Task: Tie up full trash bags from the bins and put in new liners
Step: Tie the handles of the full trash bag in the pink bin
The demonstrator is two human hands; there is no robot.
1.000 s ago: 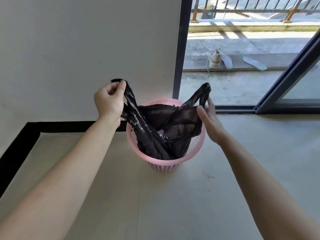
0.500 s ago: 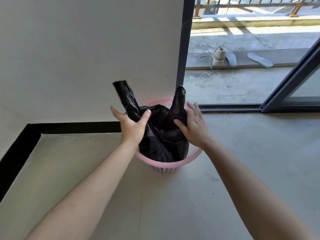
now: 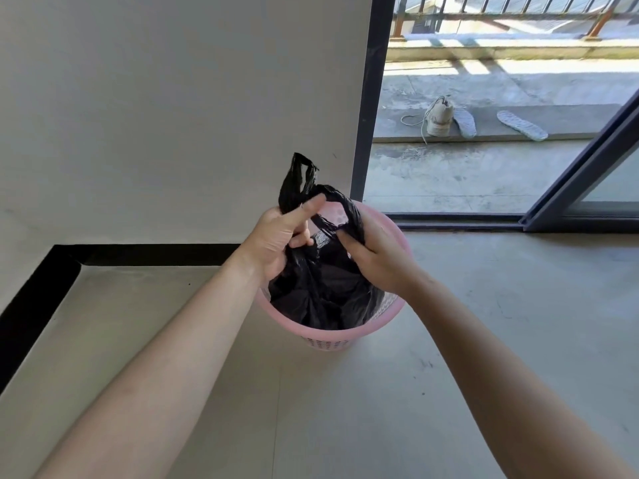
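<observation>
Since a second ago, left hand (image 3: 276,243) and right hand (image 3: 377,261) converge, each gripping a black bag (image 3: 321,288) handle, crossing them above pink bin (image 3: 345,331); knot starting

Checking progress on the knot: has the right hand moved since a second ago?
Yes. The right hand has come inward from the pink bin's right rim to over its middle, meeting the left hand on the black bag's handles.

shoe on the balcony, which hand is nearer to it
Right. The right hand grips the black trash bag on the side toward the shoe; the left hand is farther left.
</observation>
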